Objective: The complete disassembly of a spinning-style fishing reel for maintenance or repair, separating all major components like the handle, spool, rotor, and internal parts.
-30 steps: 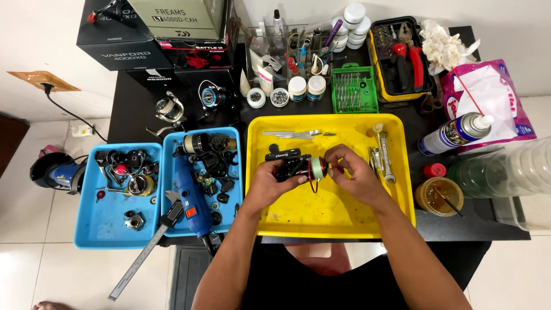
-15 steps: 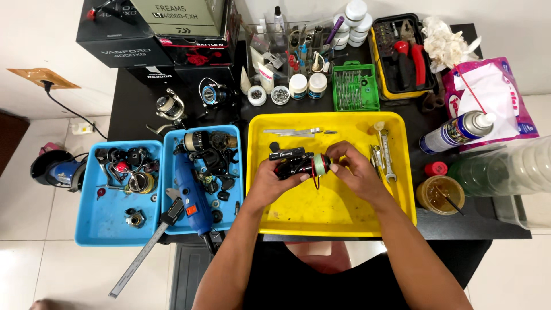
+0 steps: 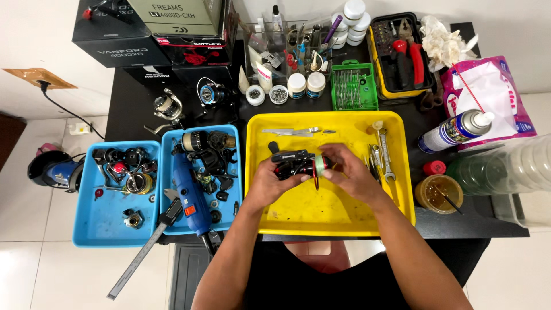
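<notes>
Little had shifted since a second earlier: both hands stayed over the yellow tray [image 3: 402, 212], and the right fingers had crept slightly closer along the reel's side.

Grip: left hand [image 3: 268, 185] was clenched around the black fishing reel body [image 3: 293, 162], thumb on top, holding it just above the tray floor. Right hand [image 3: 351, 174] pinched the green-lined spool end [image 3: 319, 165] of the same reel, fingertips closed on it. A thin red-tipped piece hung below the reel; too small to identify.

Step in hand, as judged: work on the spool side of the reel, either seating or loosening a part there, with the left hand serving as a vise. The next move likely called for a steady left hold and a small twist or pull from the right fingers, kept over the tray so loose parts would land inside.

Outward: spanners [image 3: 385, 161] lay just right of the hands in the tray, tweezers [image 3: 291, 131] along its far edge. A blue tray [image 3: 225, 221] to the left held a blue rotary tool [image 3: 190, 198] and reel parts; a second blue tray [image 3: 103, 227] held more small parts. A spray can [image 3: 453, 131] and a jar of amber liquid [image 3: 438, 193] stood to the right, well apart.
</notes>
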